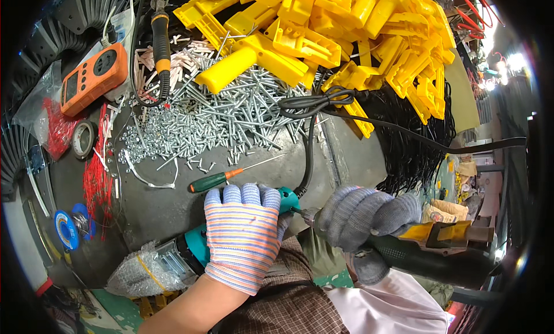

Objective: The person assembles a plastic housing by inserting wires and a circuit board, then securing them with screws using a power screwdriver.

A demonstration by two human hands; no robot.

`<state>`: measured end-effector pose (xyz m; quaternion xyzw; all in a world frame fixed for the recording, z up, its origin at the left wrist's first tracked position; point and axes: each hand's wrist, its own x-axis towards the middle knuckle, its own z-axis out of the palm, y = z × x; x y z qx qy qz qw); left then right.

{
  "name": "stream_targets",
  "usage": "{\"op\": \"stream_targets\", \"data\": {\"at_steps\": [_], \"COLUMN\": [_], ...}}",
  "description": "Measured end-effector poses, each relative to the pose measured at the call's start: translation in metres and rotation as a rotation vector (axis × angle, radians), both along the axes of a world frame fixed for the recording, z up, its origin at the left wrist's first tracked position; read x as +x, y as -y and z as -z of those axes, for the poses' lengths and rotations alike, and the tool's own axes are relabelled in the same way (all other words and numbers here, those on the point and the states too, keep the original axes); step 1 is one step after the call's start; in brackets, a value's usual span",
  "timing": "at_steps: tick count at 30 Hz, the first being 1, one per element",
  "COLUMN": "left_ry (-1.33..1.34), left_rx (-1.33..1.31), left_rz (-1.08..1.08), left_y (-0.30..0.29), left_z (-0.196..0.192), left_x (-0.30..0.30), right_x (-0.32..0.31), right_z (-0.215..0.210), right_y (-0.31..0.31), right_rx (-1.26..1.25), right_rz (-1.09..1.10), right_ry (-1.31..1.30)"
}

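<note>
Head view: your left hand [245,241] wraps fully around the teal tool [199,244] at the bench's [173,210] near edge. Your right hand [366,218] is closed on the dark power driver [438,250], bit at the teal tool's end. A tilted driver could slip toward your gloved fingers [254,195].

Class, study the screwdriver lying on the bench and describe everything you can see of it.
The screwdriver has a dark green handle with an orange collar and a thin, bare metal shaft. It lies flat on the grey bench, tip pointing right and slightly away, just beyond the left hand in its striped glove. No hand touches it. Loose silver screws lie beyond it.
</note>
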<state>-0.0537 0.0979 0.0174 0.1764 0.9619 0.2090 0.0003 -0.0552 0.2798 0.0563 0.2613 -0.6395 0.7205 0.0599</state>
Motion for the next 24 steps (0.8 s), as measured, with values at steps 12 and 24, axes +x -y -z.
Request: {"op": "stream_targets", "data": {"at_steps": [12, 24], "left_ry": [-0.025, -0.306], "left_rx": [-0.101, 0.037], "left_rz": [-0.025, -0.001], "left_y": [-0.001, 0.084], "left_z": [0.008, -0.010], "left_x": [0.003, 0.110], "right_x": [-0.002, -0.045], "right_z": [0.006, 0.001], "right_y": [0.020, 0.062], "right_rx": [-0.100, -0.205], "right_rz": [-0.043, -0.507], "right_ry": [-0.002, -0.185]}}
